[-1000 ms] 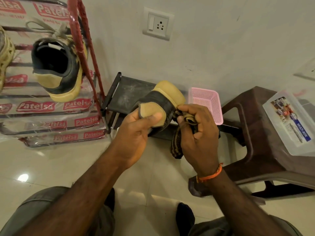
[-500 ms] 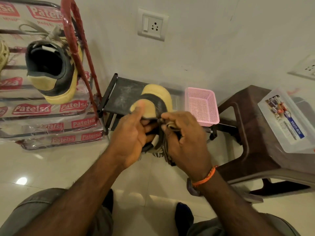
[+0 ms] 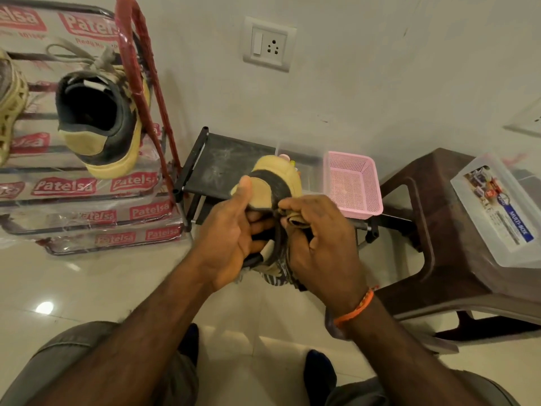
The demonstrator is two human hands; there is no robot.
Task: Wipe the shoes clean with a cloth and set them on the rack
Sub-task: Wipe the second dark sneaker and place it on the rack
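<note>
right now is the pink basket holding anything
No, the pink basket shows only its bare mesh floor and walls, with nothing lying inside it.

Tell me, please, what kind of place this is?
Probably a room in a home, at floor level: a shoe rack against a plain wall, a wall socket, a brown plastic stool on glossy tiles.

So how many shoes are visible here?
3: a black-and-yellow shoe held in both hands, its match on the rack, and a tan shoe cut off at the left edge.
</note>
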